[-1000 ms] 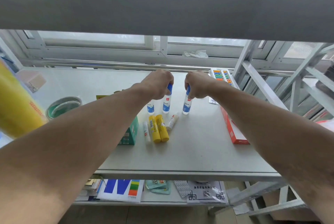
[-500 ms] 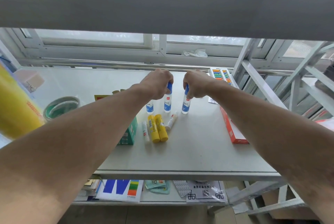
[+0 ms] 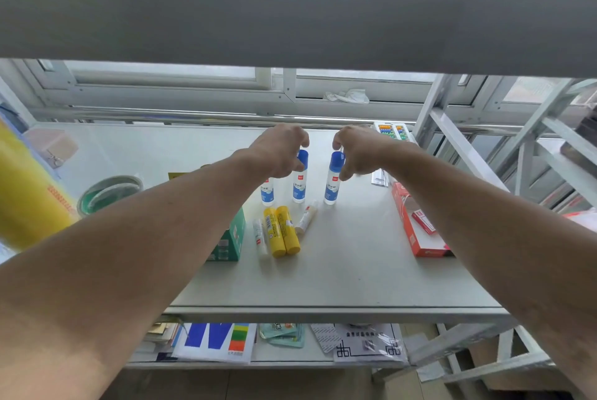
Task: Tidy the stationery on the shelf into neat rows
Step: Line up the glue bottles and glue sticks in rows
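While both hands hover, three glue bottles point(image 3: 298, 183) stand upright.

One head view only — worn high, tilted forward and down across the shelf point(image 3: 323, 286), at arm's reach, facing the window point(image 3: 193, 76) — upper part blocked by a dark board point(image 3: 290, 2).

The shelf point(image 3: 355, 270) is bare along its front edge and right of centre, while upright glue bottles point(image 3: 332, 183), yellow glue sticks point(image 3: 282, 231), a green box point(image 3: 231, 238) and a red box point(image 3: 416, 225) obstruct elsewhere.
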The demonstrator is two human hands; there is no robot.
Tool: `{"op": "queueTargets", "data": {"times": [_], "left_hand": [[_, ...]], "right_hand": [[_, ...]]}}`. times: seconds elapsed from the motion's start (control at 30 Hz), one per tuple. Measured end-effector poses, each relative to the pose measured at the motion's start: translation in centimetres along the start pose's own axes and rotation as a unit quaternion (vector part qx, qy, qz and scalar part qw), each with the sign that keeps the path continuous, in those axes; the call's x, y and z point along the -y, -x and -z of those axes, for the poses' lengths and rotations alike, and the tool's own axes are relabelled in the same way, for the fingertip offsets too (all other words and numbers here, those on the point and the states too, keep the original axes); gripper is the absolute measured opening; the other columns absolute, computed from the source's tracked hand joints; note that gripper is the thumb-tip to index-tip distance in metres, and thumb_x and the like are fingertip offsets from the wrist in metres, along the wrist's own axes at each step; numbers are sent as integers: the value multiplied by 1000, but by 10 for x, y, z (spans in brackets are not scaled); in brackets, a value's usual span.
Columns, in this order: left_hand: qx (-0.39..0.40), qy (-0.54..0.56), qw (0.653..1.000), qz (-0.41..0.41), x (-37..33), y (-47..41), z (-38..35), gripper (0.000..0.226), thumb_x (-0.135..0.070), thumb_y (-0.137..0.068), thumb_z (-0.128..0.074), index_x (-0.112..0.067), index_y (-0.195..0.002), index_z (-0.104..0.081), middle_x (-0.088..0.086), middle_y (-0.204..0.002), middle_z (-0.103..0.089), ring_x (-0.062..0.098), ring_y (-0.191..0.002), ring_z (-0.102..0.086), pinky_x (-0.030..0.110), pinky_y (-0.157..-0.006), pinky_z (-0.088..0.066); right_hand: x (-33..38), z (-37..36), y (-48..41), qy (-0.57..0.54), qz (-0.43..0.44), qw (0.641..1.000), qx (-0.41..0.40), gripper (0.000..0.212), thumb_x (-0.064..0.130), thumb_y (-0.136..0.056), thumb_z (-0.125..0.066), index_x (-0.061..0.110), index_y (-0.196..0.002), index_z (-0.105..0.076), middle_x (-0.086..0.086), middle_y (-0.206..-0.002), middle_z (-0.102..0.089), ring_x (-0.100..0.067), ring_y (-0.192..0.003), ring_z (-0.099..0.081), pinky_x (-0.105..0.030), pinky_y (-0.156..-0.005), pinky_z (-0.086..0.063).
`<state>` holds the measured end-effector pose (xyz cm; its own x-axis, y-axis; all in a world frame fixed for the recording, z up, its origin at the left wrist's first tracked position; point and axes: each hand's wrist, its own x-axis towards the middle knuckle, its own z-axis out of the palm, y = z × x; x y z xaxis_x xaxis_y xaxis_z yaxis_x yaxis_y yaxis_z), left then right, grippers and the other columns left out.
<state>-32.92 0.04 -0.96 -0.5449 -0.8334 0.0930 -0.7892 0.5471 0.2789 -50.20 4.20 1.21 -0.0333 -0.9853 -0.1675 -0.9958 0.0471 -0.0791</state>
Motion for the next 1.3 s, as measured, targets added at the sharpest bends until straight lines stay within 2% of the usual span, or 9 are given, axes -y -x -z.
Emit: {"op": "queueTargets", "data": {"times": [0.13,0.2,0.27,0.4,0.5,0.67,0.9,1.03,1.3], "left_hand": [[-65,39,997,-4,-10,21,30,53,-20,-81,-80,-10,-130,-61,9,-124,-68,27,-108,-64,43,-92,-53],[-162,85,983,-4,-18,55,37,43,-16,-84,-77,-11,-124,-64,6,-119,-70,23,-105,-66,40,-91,-53],[-234,126,964,9,-23,103,21,29,-11,-84,-73,-14,-113,-68,2,-108,-71,19,-94,-66,36,-84,-53],[-168,100,977,81,-22,168,-53,27,-8,-87,-66,-16,-112,-66,1,-108,-66,22,-93,-66,38,-81,-54],[-142,41,984,96,-16,175,-89,27,-6,-84,-67,-18,-108,-64,1,-105,-63,24,-89,-66,34,-75,-54],[-125,-2,988,92,-15,167,-105,18,-12,-79,-72,-22,-92,-65,-4,-101,-65,21,-84,-65,32,-65,-54],[-99,-39,993,49,-11,167,-107,19,-5,-66,-80,-16,-76,-67,4,-87,-67,27,-71,-65,38,-61,-55],[-91,-74,993,26,-11,163,-106,26,-4,-61,-84,-15,-75,-64,6,-79,-64,28,-63,-62,38,-55,-54],[-88,-81,992,39,-23,160,-91,26,1,-61,-80,-11,-79,-66,8,-81,-64,28,-57,-62,35,-49,-56]], "right_hand": [[-8,10,35,-86,-25,992,-90,70,18,-74,-85,11,-137,-56,-13,-122,-67,-34,-104,-66,-37,-85,-52],[-6,-2,66,-134,-25,968,-212,45,13,-78,-78,10,-121,-66,-10,-108,-71,-31,-96,-66,-35,-84,-49],[9,-29,94,-196,-25,949,-245,22,11,-82,-71,12,-104,-72,-5,-92,-73,-24,-82,-66,-30,-76,-47],[56,-91,100,-247,-15,962,-116,16,27,-84,-69,18,-96,-71,-1,-85,-74,-22,-81,-68,-31,-76,-52],[80,-116,85,-215,-23,973,-85,20,28,-85,-63,14,-100,-66,-6,-94,-71,-28,-88,-66,-33,-77,-50],[86,-131,77,-195,-46,976,-91,28,33,-89,-62,9,-105,-63,-11,-106,-69,-34,-95,-65,-38,-83,-51],[80,-138,90,-190,-57,977,-78,30,42,-80,-63,11,-80,-64,-11,-80,-70,-34,-76,-60,-33,-65,-42],[74,-130,109,-205,-70,973,-85,27,37,-78,-68,11,-84,-71,-10,-85,-73,-32,-83,-66,-36,-73,-50],[27,-79,134,-300,-90,925,-215,25,28,-74,-79,14,-94,-76,-4,-84,-70,-21,-77,-65,-31,-71,-54]]}}
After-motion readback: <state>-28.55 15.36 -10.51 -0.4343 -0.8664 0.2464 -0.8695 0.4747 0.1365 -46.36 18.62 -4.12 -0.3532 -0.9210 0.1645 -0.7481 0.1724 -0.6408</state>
